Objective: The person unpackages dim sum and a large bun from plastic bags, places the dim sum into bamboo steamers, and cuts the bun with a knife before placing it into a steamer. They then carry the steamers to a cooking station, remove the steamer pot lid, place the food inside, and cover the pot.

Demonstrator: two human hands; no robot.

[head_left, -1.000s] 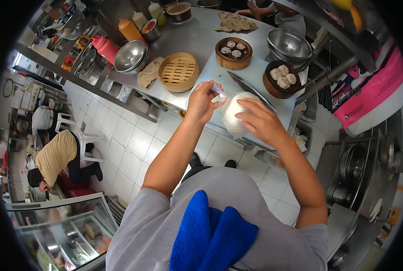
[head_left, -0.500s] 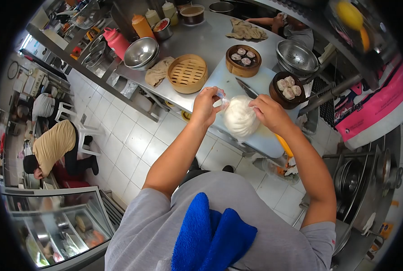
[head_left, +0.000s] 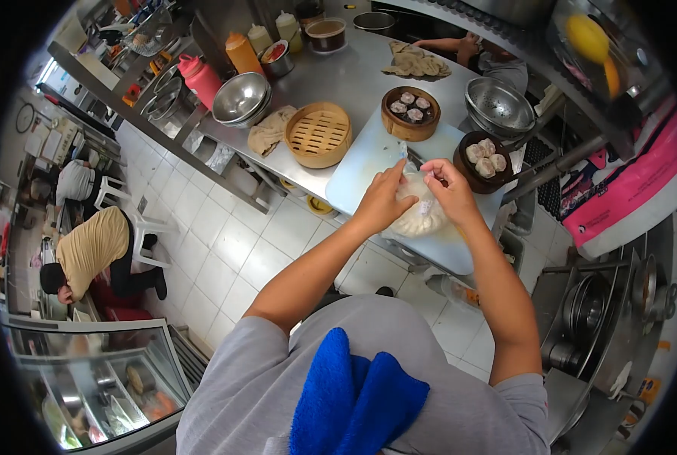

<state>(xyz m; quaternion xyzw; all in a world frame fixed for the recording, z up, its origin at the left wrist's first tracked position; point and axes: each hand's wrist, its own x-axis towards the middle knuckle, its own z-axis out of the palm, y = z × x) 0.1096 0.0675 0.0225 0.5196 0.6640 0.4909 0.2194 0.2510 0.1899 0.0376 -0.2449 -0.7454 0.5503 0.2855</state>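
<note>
A clear plastic bag (head_left: 418,220) with lumpy white contents sits over the front of the white cutting board (head_left: 357,163). My left hand (head_left: 387,199) is closed on the bag's gathered top, its fingers pointing away from me. On the bag's right side my right hand (head_left: 450,191) pinches the plastic, fingers curled. Exactly what fills the bag is hard to tell through the plastic and behind my hands. Just beyond, a bamboo steamer (head_left: 388,121) holds several dumplings. To the right of my hands, a darker steamer (head_left: 499,180) holds more pale dumplings.
An empty slatted bamboo steamer (head_left: 318,135) and a folded cloth (head_left: 271,130) lie left on the steel counter (head_left: 331,76). Metal bowls (head_left: 241,98), squeeze bottles (head_left: 243,53) and a colander (head_left: 499,105) stand around. Another person (head_left: 88,243) bends over at far left.
My hands have come closer together over the bag, the left moving right and down. The bag's contents sit lower, and its bunched top is now gripped. The knife on the board is no longer plainly visible.
</note>
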